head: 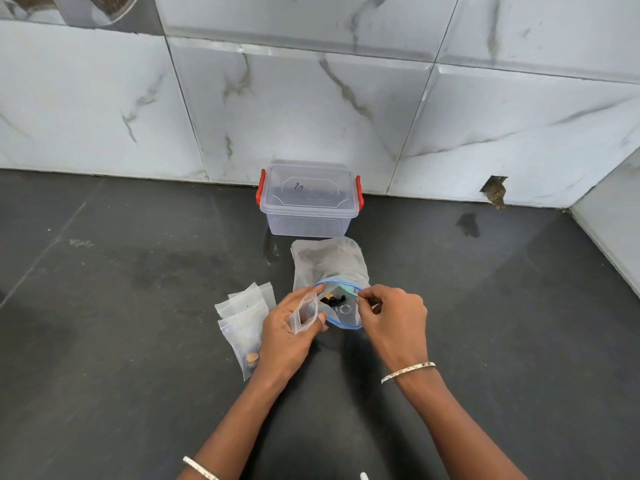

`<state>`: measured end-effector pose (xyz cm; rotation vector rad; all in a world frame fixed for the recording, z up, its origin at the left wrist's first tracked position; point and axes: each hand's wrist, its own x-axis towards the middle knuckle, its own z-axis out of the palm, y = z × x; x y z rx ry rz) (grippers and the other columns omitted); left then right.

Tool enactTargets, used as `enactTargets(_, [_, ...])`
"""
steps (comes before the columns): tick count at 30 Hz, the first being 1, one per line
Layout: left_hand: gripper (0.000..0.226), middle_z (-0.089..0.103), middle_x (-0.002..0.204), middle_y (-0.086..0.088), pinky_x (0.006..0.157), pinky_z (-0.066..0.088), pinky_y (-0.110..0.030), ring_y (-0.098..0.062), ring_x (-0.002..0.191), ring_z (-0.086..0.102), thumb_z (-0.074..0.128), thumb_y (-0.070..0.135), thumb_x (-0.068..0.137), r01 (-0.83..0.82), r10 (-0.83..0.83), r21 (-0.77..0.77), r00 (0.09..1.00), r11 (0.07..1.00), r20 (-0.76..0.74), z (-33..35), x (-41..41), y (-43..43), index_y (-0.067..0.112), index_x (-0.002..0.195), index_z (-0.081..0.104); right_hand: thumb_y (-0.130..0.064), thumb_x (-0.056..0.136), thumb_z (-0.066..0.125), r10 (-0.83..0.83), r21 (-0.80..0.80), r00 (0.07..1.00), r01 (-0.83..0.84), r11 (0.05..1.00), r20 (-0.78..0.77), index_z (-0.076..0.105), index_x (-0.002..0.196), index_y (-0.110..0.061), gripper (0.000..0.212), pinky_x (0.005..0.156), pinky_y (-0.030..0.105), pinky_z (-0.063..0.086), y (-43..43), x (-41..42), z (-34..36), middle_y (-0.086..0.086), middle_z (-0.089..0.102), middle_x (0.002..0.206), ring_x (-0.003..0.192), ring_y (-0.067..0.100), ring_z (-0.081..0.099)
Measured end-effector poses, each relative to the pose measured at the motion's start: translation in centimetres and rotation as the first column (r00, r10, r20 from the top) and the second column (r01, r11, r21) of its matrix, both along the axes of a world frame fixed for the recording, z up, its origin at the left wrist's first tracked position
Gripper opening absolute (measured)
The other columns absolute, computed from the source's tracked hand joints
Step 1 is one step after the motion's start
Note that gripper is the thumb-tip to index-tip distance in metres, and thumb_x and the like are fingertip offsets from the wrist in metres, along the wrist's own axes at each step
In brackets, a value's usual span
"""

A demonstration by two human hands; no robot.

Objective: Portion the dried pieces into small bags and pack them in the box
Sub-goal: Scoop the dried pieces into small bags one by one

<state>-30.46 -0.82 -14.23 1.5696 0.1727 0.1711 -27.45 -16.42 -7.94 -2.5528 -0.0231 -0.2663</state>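
A large frosted zip bag (329,263) with a blue rim lies on the dark counter, its mouth held open toward me. Dark dried pieces (334,300) show inside the mouth. My left hand (289,332) grips a small clear bag (304,311) and touches the left rim of the large bag. My right hand (393,315) pinches the right rim of the large bag. Beyond it, against the wall, stands a clear plastic box (308,202) with red clips, its lid on.
Several small zip bags (242,322) lie in a pile left of my left hand, one holding tan pieces. The marble-tiled wall (311,98) runs behind the box, with a side wall (609,216) at the right. A hole (495,192) shows in the wall tile.
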Motion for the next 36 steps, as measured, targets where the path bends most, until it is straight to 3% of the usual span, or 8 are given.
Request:
enactTargets(3, [0.044,0.07,0.128,0.012,0.084,0.062,-0.037,-0.025,0.115,0.068,0.071,-0.002,0.089,0.022,-0.022,-0.039,1.0,0.999,0.006,-0.1,-0.1,-0.1,0.026,0.122,0.074,-0.025,0.088,0.065,0.049,-0.1,0.999,-0.05,0.994,-0.012,0.078,0.091,-0.021,0.014,0.067,0.032,0.052,0.4,0.1,-0.5,-0.003,0.076,0.081,0.073,0.022,0.069])
enactTargets(7, [0.042,0.073,0.124,0.001,0.069,0.055,-0.017,-0.025,0.098,0.07,0.069,-0.005,0.09,0.015,-0.017,-0.133,1.0,0.991,-0.015,0.3,-0.2,-0.1,0.023,0.12,0.074,-0.027,0.091,0.059,0.104,-0.187,0.99,-0.12,0.975,-0.097,0.074,0.093,-0.022,0.016,0.067,0.036,0.051,0.8,0.4,-1.2,0.001,0.073,0.086,0.082,0.03,0.067])
enactTargets(12, [0.036,0.073,0.123,-0.001,0.079,0.055,-0.032,-0.021,0.09,0.068,0.071,0.012,0.082,-0.014,0.003,-0.271,0.999,0.962,-0.04,-0.1,0.0,0.2,0.024,0.116,0.076,-0.025,0.09,0.059,0.115,-0.191,0.977,-0.149,0.97,-0.178,0.073,0.096,-0.023,0.015,0.072,0.035,0.051,0.4,0.3,-1.5,0.001,0.072,0.09,0.087,0.032,0.065])
enactTargets(17, [0.046,0.075,0.112,-0.007,0.085,0.051,-0.035,-0.016,0.078,0.065,0.074,0.027,0.074,-0.013,-0.002,-0.319,0.999,0.948,-0.046,-0.7,0.1,0.0,0.017,0.118,0.076,-0.025,0.086,0.068,0.116,-0.071,0.97,-0.134,0.988,-0.214,0.076,0.091,-0.025,0.01,0.077,0.032,0.053,0.2,0.1,-1.5,-0.004,0.075,0.089,0.087,0.025,0.066])
enactTargets(21, [0.041,0.074,0.085,-0.004,0.074,0.054,-0.026,-0.014,0.07,0.064,0.068,0.007,0.082,-0.018,-0.001,-0.441,0.999,0.897,-0.043,-0.9,0.4,0.0,-0.001,0.122,0.069,-0.021,0.081,0.074,0.089,0.045,0.966,-0.08,0.996,-0.245,0.077,0.082,-0.023,0.004,0.072,0.025,0.051,0.0,-0.2,-1.4,-0.006,0.073,0.077,0.069,0.015,0.065])
enactTargets(27, [0.027,0.069,0.076,-0.008,0.071,0.056,-0.023,-0.011,0.062,0.063,0.056,-0.006,0.097,-0.012,-0.011,-0.521,0.999,0.853,-0.042,-0.6,0.4,-0.1,-0.005,0.123,0.067,-0.018,0.076,0.076,0.036,0.205,0.945,0.033,0.978,-0.324,0.075,0.073,-0.023,0.005,0.064,0.035,0.059,0.0,-0.5,-2.0,-0.006,0.07,0.06,0.051,0.014,0.066])
enactTargets(33, [0.029,0.077,0.095,0.004,0.066,0.054,-0.019,-0.008,0.06,0.059,0.06,-0.004,0.096,-0.013,-0.012,-0.354,0.998,0.935,-0.068,-0.5,0.3,0.1,0.004,0.122,0.07,-0.002,0.075,0.073,0.022,0.505,0.868,0.268,0.821,-0.496,0.075,0.069,-0.008,0.009,0.043,0.022,0.045,-0.6,-0.8,-1.3,0.008,0.071,0.059,0.038,0.013,0.056])
enactTargets(36, [0.03,0.075,0.089,0.004,0.069,0.055,-0.018,-0.009,0.06,0.058,0.058,-0.007,0.096,-0.015,-0.012,-0.363,0.997,0.932,-0.071,-0.3,0.3,0.2,0.001,0.122,0.069,0.005,0.076,0.071,0.06,0.614,0.81,0.391,0.686,-0.583,0.074,0.073,0.0,0.006,0.039,0.02,0.037,-0.9,-0.7,-1.3,0.017,0.071,0.064,0.04,0.014,0.053])
